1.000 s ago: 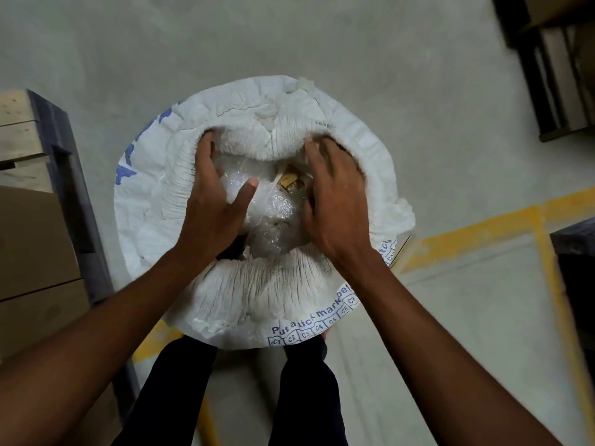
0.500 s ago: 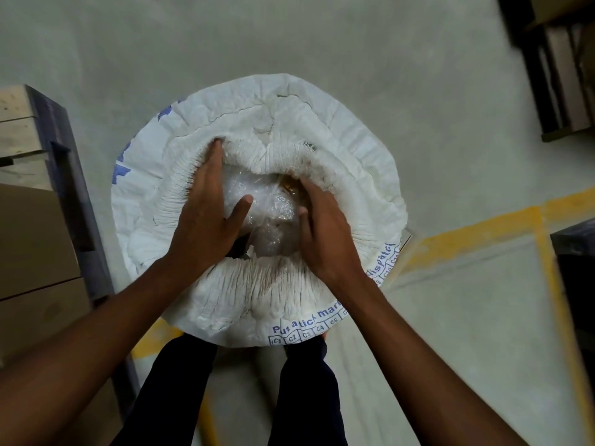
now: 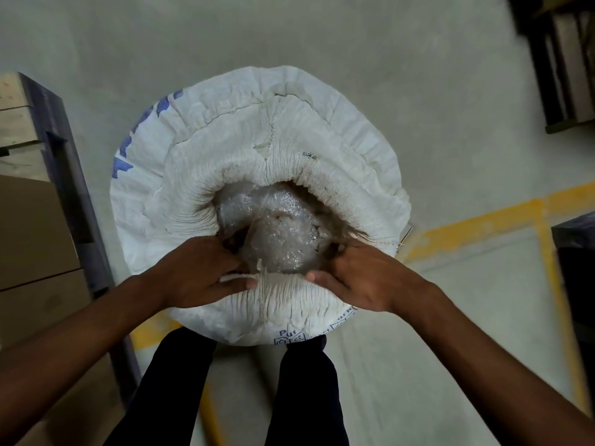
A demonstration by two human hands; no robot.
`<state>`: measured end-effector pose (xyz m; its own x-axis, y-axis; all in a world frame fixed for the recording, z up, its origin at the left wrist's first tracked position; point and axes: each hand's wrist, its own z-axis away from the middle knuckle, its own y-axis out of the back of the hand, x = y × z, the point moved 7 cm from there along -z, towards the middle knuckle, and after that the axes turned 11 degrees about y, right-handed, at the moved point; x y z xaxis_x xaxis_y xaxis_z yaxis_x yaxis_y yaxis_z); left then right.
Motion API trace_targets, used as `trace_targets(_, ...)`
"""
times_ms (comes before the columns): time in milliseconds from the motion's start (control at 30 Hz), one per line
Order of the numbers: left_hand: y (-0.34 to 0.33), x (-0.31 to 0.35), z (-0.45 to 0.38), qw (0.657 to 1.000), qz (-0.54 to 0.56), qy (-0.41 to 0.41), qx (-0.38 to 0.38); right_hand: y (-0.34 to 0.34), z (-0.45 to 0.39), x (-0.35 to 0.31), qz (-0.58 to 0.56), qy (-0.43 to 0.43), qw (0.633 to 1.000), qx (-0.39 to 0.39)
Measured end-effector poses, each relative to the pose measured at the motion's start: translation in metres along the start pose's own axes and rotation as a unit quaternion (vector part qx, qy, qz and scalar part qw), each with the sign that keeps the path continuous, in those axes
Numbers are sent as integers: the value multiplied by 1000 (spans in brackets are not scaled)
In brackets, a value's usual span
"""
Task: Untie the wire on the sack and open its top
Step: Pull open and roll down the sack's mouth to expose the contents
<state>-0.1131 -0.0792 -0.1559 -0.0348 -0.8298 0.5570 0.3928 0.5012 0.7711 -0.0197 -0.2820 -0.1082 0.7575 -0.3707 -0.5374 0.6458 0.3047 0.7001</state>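
Seen from above, left hand (image 3: 196, 272) and right hand (image 3: 360, 275) each grip the near rim of a white sack (image 3: 273, 146), fingers curled over its gathered edge.

Looking straight down at a large white sack (image 3: 257, 149) standing on a grey concrete floor (image 3: 289, 33). Its top is rolled outward into a thick pleated rim, open in the middle, where a clear plastic liner (image 3: 273, 233) shows. The left hand (image 3: 196, 272) and right hand (image 3: 360, 275) both grip the near edge of the rim, thumbs on the outside, fingers curled inside the opening. Dark trouser legs (image 3: 302, 391) stand below the sack. A yellow floor line (image 3: 476, 223) runs at right; cardboard boxes (image 3: 29, 233) sit at left.
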Motion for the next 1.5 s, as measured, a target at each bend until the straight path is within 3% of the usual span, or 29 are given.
trace_targets(133,-1,-4,-3,993,6,80,-81,-2,3,2,-27,-37,998,-35)
trace_targets(233,3,-1,-6,993,40,79,-81,-1,1,-1,-32,-25,999,-17)
trace_targets(433,-5,-8,1,993,-1,59,-103,-27,2,6,-23,-32,997,-68)
trace_targets(533,-8,-5,4,992,-27,55,-108,-30,3,3,-29,-17,999,-33)
trace_targets(600,-3,-3,1,995,-29,70,-69,-21,1,-1,-35,-29,998,32)
trace_targets(667,12,0,-6,995,-7,95,7,-6,-1,-3,-11,-42,988,149)
trace_targets(733,35,2,-13,986,2,117,118,15,-3,-8,35,-60,956,286)
trace_targets(800,53,2,-24,963,-16,144,228,35,-9,-13,103,-125,921,354)
trace_targets(900,75,-7,-48,920,-66,224,316,50,-33,-1,174,-258,886,343)
trace_targets(1000,71,-18,-78,917,-99,258,289,46,-62,24,196,-324,882,281)
trace_targets(1100,65,-22,-94,931,-82,219,278,41,-80,46,204,-297,892,275)
trace_targets(1200,76,-30,-101,936,-38,169,305,51,-81,56,209,-229,896,317)
trace_targets(1400,111,-58,-100,947,22,161,278,78,-68,74,75,-111,927,350)
trace_targets(1500,116,-65,-101,958,82,145,233,90,-71,82,13,-101,931,351)
